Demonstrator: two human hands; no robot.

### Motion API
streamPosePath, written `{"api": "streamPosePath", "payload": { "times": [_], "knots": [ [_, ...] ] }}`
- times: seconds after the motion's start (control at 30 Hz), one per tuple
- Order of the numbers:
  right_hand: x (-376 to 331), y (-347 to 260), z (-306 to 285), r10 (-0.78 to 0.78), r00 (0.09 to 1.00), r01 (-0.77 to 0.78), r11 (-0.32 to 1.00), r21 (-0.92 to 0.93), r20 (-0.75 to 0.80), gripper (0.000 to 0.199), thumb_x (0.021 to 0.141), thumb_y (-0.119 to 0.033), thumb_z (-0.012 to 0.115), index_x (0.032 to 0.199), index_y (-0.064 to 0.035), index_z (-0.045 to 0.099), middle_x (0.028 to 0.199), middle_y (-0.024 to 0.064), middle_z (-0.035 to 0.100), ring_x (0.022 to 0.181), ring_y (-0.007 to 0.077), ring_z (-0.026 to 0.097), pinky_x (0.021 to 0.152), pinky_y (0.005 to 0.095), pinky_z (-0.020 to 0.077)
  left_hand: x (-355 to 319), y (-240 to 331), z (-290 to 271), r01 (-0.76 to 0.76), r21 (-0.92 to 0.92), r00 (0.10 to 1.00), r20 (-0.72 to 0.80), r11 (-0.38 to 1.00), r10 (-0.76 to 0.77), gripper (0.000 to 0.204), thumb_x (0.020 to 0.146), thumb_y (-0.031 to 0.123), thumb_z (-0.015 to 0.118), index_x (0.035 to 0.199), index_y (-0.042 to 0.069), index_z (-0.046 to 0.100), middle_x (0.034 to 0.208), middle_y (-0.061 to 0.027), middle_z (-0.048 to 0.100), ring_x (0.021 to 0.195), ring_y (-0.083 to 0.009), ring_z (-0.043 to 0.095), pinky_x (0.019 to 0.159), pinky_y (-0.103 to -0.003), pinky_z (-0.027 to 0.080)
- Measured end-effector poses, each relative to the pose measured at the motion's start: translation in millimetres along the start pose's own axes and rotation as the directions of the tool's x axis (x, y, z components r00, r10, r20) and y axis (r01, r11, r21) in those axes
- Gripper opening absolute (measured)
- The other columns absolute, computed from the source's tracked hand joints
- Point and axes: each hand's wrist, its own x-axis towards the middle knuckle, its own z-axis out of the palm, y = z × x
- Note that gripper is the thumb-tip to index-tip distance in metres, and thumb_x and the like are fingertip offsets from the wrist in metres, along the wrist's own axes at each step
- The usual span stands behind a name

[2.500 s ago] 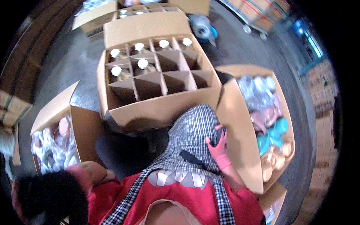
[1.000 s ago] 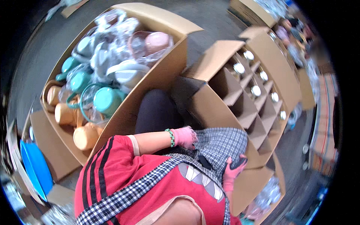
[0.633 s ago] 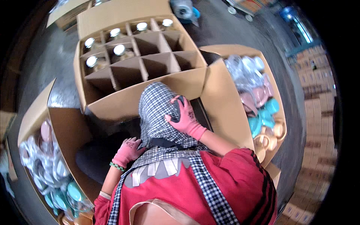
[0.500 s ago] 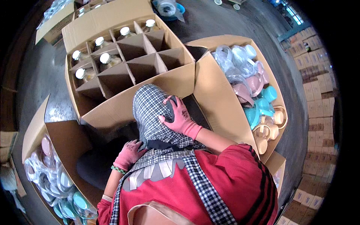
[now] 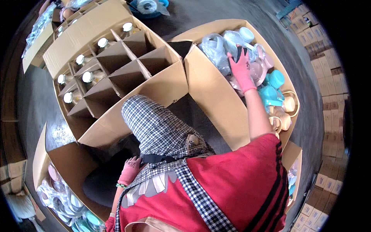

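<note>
Right hand (image 5: 240, 71) is at roughly 2 o'clock, pink glove on, fingers spread and loose over the bagged pieces (image 5: 213, 54) and pink pieces (image 5: 258, 72) in the side carton (image 5: 216, 102). Can't tell if the fingertips actually touch. Teal pieces (image 5: 270, 94) sit just past those, then tan ones (image 5: 285, 120) at 3. Left hand (image 5: 130, 170) rests by the waist around 7:30, can't tell if it's grasping the checked apron (image 5: 154, 123). Divided carton (image 5: 154, 91) at 10 has six white-capped bottles (image 5: 88, 77).
</note>
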Motion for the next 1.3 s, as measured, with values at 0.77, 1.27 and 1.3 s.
{"api": "streamPosePath", "payload": {
  "times": [0.77, 1.27, 1.3],
  "knots": [
    [-21.1, -31.6, 25.1, 0.302, 0.952, -0.296, 0.863, 0.41, 0.051, 0.059, 0.071, -0.027, 0.064, 0.117, 0.0001, 0.039, 0.111, 0.0216, 0.045, 0.1, 0.0361, 0.046, 0.085, 0.0426, 0.0384, 52.3, 34.6, -95.2, 0.046, 0.142, 0.998, 0.028, 0.989, -0.05, 0.043, 0.075, 0.033, 0.056, 0.107, 0.003, 0.053, 0.104, -0.0178, 0.053, 0.1, -0.0344, 0.047, 0.093, -0.042, 0.033],
    [-5.1, 10.1, 107.2, 0.6, 0.779, -0.599, 0.624, 0.502, 0.183, 0.047, 0.064, -0.025, 0.071, 0.099, 0.003, 0.056, 0.087, 0.0166, 0.062, 0.083, 0.0258, 0.059, 0.072, 0.0337, 0.0448, 98.6, 30.6, -68.3, -0.178, 0.1, 0.979, 0.121, 0.979, 0.165, 0.038, 0.075, 0.03, 0.052, 0.102, 0.005, 0.055, 0.107, -0.0144, 0.053, 0.101, -0.029, 0.048, 0.092, -0.041, 0.033],
    [-3.8, 3.6, 100.3, 0.625, 0.751, -0.641, 0.614, 0.461, 0.212, 0.048, 0.064, -0.025, 0.071, 0.099, 0.0032, 0.056, 0.088, 0.0169, 0.062, 0.084, 0.0258, 0.059, 0.072, 0.034, 0.0448, 96.9, 22.9, -64.5, -0.195, 0.117, 0.978, 0.098, 0.974, 0.184, 0.038, 0.074, 0.03, 0.053, 0.103, 0.004, 0.055, 0.104, -0.0161, 0.054, 0.099, -0.0308, 0.049, 0.089, -0.041, 0.035]
  ]
}}
